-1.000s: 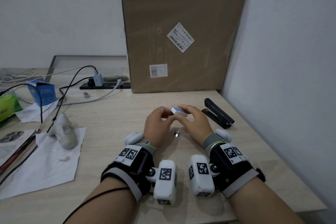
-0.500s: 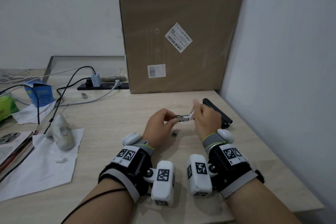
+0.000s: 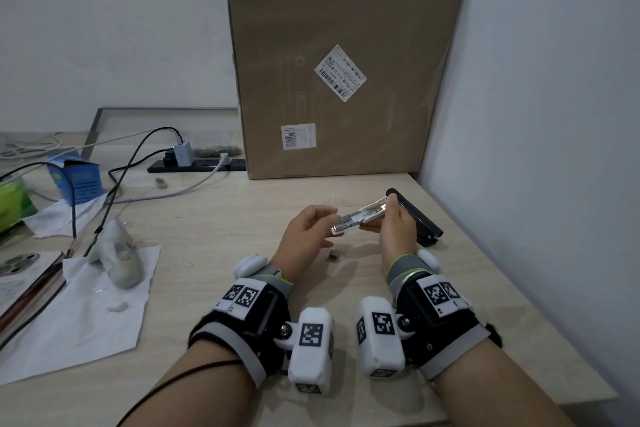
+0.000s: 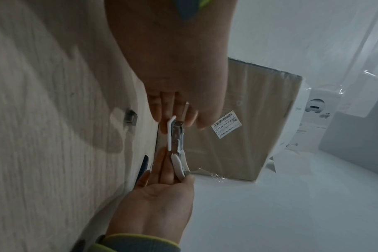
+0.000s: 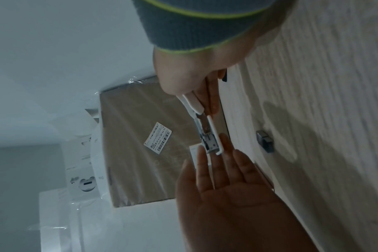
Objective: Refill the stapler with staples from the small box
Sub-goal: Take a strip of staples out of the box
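The small staple box is slid open above the table. My right hand [image 3: 386,210] grips its white sleeve [image 3: 375,209], also seen in the right wrist view [image 5: 192,102]. My left hand [image 3: 334,222] pinches the end of the pulled-out tray [image 3: 348,222], which holds silvery staples [image 4: 176,134]. The black stapler [image 3: 422,218] lies shut on the table just behind my right hand, near the wall. A small loose strip of staples [image 3: 333,256] lies on the table below the box.
A big cardboard box [image 3: 346,62] leans on the wall at the back. The right wall runs close along the table edge [image 3: 519,288]. On the left are a power strip [image 3: 197,165], cables, a blue carton [image 3: 78,180] and a white lump [image 3: 117,256] on paper.
The box was shut between both hands a second ago. The tray has since slid out to the left, and both hands have risen and shifted right, towards the stapler.
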A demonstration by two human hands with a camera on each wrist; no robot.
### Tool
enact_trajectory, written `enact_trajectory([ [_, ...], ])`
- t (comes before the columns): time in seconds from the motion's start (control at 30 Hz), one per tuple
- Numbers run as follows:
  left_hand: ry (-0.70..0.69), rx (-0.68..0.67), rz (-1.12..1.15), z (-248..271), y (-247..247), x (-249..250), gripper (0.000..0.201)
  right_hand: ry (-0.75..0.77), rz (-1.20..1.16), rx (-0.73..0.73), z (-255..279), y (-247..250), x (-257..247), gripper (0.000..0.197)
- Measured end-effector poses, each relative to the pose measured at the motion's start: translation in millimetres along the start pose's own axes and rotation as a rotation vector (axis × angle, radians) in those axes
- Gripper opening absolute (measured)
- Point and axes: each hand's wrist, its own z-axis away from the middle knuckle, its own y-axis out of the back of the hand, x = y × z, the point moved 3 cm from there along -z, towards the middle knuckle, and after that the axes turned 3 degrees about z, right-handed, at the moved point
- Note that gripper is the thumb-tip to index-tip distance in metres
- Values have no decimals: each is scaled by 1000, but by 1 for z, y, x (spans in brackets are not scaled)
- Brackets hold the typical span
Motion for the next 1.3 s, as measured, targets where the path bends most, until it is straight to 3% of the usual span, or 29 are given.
enact_trajectory([
  [0.07,161,4,237,2,-3,0,20,24,4,-14,0,-1,0,44],
  [0.17,309,-60,380,5,-6,-1,31,51,-20,-99,2,-7,0,45],
  [0.4,477,-182,558,13,-6,1,27,38,33,-264,8,-11,0,52],
  [0.5,403,-74,643,8,-2,1,19,150,213,-243,9,-9,-3,33],
  [0.6,295,73,659,0,8,-2,17,311,509,-371,13,-13,-2,11],
  [0.73,258,163,618,-4,13,-8,18,352,794,-493,18,-17,1,6],
  [0.87,249,177,602,-4,13,-10,20,341,865,-511,16,-17,4,15],
  [1.07,246,177,610,-4,13,-9,20,359,881,-536,16,-16,3,12],
  [1.3,245,154,633,-3,12,-9,22,418,780,-450,13,-16,1,10],
])
